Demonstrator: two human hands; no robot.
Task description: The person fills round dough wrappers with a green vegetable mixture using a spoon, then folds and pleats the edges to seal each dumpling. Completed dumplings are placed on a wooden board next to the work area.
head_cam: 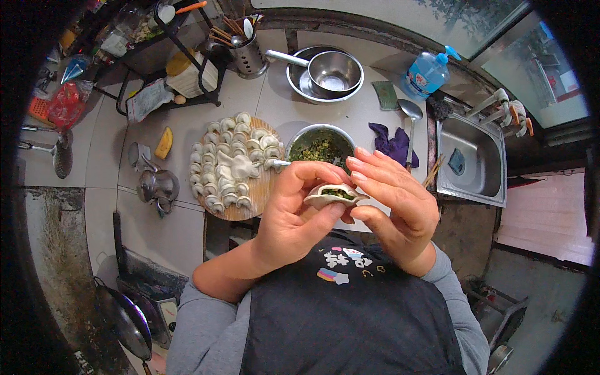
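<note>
A dough wrapper (318,200), folded partway over chopped green-and-yellow filling (338,193), has an open mouth facing up. My left hand (295,211) holds it between thumb and fingers. At its right tip, my right hand (398,201) has thumb and fingers apart on either side of the dough; any contact is unclear. Behind my hands stands a metal bowl of filling (321,145), partly hidden, with a light utensil handle (281,162) at its left rim. Left of it, a round wooden board (262,192) carries rows of folded dumplings (211,178) and loose flat wrappers (238,165).
A saucepan (335,70) sits in a larger basin (295,79) at the back. Right are a purple cloth (393,143), a ladle (411,112), a pump bottle (424,75) and a sink (468,159). Left are a kettle (157,185) and a banana (164,143).
</note>
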